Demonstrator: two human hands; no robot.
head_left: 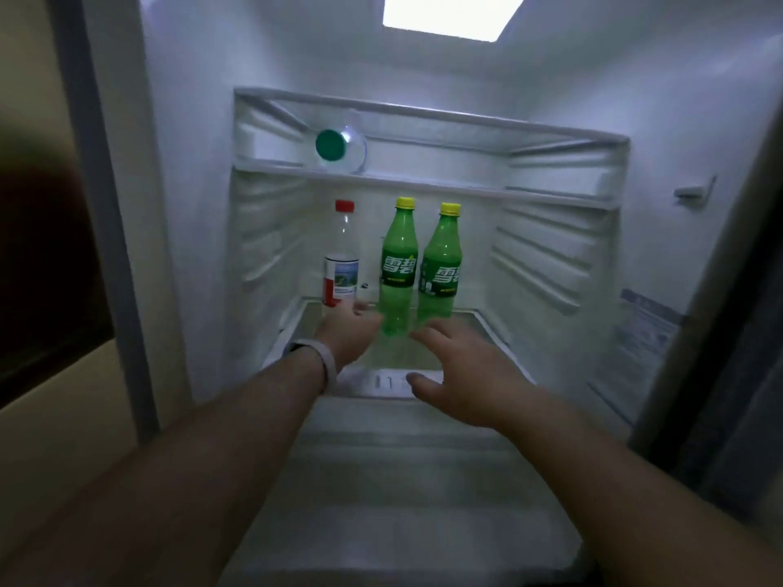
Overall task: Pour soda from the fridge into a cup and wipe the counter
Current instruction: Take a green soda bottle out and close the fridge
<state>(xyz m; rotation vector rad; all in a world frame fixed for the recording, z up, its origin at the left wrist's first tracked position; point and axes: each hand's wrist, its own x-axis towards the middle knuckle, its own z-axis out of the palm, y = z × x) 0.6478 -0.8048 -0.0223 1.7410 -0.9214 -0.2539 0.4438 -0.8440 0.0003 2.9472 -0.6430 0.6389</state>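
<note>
The nearer green soda bottle [398,264] stands upright on the glass shelf [322,324] inside the open fridge [190,205], just beside a second green soda bottle [440,264] on its right and a clear red-capped water bottle [341,256] on its left. Both hands reach in with the grip released: the left hand [351,332] sits low between the water bottle and the nearer soda, fingers loose and blurred, and the right hand [462,366] is spread open in front of the second soda, touching nothing that can be made out. The step appears to be taking one soda; it would go best to close one hand round the labelled middle of the body, lift it straight up clear of its neighbours, then draw it out upright and without shaking, since a fizzy drink may foam on opening. Above, a clear bottle with a green cap [334,146] lies on its side on the upper shelf [423,180]. The interior is white, lit by a ceiling lamp [449,14]; the room around is dim, and neither cup nor desk is in view.
</note>
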